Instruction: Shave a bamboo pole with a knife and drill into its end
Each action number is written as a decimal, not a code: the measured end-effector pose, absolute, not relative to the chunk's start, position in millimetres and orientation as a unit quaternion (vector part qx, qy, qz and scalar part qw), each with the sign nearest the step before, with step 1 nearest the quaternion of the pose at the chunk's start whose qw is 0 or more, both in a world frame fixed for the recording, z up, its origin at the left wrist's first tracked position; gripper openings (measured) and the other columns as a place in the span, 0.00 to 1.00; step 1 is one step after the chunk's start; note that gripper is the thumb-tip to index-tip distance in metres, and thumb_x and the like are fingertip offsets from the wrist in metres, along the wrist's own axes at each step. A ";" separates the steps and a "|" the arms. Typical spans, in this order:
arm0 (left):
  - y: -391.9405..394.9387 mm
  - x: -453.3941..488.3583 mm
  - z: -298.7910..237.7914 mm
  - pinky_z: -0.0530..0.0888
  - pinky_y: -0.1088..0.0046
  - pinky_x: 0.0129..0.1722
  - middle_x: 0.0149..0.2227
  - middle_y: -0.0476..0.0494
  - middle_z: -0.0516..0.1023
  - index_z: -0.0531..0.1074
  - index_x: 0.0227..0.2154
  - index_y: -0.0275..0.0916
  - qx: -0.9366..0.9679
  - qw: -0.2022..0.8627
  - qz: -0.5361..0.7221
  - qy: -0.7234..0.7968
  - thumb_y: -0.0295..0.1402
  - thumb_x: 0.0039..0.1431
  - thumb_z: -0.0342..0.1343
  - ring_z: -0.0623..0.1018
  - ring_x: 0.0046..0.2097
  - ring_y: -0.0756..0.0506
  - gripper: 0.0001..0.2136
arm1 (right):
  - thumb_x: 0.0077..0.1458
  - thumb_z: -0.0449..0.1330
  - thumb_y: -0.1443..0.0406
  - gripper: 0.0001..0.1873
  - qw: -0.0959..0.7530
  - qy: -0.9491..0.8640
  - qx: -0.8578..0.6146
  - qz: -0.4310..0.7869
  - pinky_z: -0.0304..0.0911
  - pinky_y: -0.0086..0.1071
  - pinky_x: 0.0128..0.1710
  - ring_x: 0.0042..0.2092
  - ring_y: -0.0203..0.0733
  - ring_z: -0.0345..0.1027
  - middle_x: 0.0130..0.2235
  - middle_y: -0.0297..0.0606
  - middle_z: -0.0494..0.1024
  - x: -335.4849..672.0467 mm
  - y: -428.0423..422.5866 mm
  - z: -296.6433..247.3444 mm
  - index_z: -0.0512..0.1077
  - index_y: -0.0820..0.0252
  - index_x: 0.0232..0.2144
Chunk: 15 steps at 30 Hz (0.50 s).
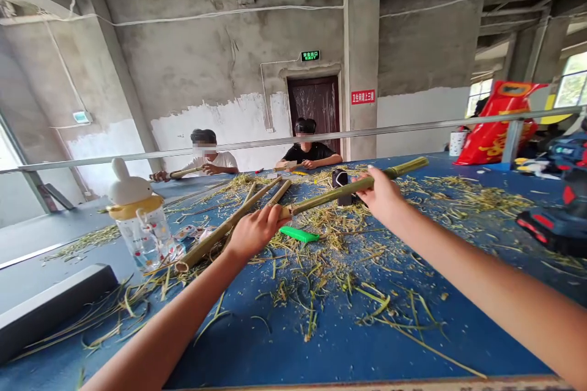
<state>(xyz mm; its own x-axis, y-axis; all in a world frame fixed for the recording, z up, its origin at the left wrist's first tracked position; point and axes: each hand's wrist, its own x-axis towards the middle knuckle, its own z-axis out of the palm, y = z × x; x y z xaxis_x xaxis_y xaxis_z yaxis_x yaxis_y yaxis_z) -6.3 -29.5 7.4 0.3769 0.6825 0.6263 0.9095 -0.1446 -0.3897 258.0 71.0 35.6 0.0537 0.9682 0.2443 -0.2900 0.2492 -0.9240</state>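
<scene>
From left to right along the blue worktop [257, 348]: a plastic drinking bottle [140, 232] with a rabbit-shaped cap stands near the left edge. Just beside it, split bamboo stalks [224, 229] lie angled toward the far edge. The left hand [252, 233] is clenched around the near end of a green bamboo stalk [332, 193]. The right hand [383, 197] grasps the same stalk further along, and its free tip points toward the far edge. A green plastic comb [298, 234] lies below the stalk, among scattered bamboo shreds [312, 311].
</scene>
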 end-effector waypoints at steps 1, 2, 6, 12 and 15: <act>-30.6 -1.2 7.6 0.65 0.72 0.24 0.32 0.37 0.75 0.66 0.39 0.38 -0.737 0.359 -0.156 -0.551 0.46 0.59 0.38 0.75 0.31 0.43 0.19 | 0.57 0.37 0.60 0.13 0.638 -0.467 -0.363 0.493 0.65 0.33 0.36 0.36 0.40 0.66 0.27 0.38 0.65 258.6 76.7 49.3 0.56 0.56 0.25; -32.4 4.3 7.8 0.64 0.72 0.22 0.31 0.37 0.75 0.66 0.37 0.38 -0.731 0.340 -0.163 -0.569 0.47 0.58 0.38 0.75 0.30 0.43 0.20 | 0.57 0.37 0.61 0.14 0.643 -0.474 -0.357 0.485 0.65 0.32 0.33 0.32 0.39 0.65 0.23 0.35 0.61 258.2 81.4 63.8 0.53 0.55 0.22; -44.5 24.0 9.6 0.61 0.74 0.20 0.23 0.41 0.73 0.65 0.30 0.38 -0.718 0.220 -0.224 -0.621 0.53 0.54 0.41 0.72 0.23 0.47 0.21 | 0.55 0.40 0.62 0.16 0.660 -0.564 -0.267 0.418 0.59 0.28 0.24 0.19 0.34 0.50 0.16 0.28 0.46 250.0 78.9 121.0 0.45 0.56 0.17; -58.6 26.5 24.6 0.58 0.77 0.18 0.19 0.50 0.67 0.63 0.24 0.38 -0.713 0.120 -0.307 -0.619 0.55 0.43 0.51 0.63 0.20 0.53 0.22 | 0.54 0.43 0.64 0.19 0.693 -0.529 -0.145 0.467 0.49 0.25 0.19 0.15 0.28 0.38 0.15 0.25 0.40 237.0 33.1 157.5 0.40 0.57 0.15; -58.7 24.3 27.5 0.58 0.79 0.19 0.20 0.52 0.65 0.65 0.24 0.36 -0.728 0.035 -0.327 -0.602 0.52 0.42 0.54 0.62 0.22 0.54 0.20 | 0.51 0.49 0.63 0.22 0.697 -0.489 -0.076 0.518 0.46 0.25 0.17 0.14 0.27 0.35 0.13 0.24 0.41 234.8 23.4 154.0 0.40 0.58 0.15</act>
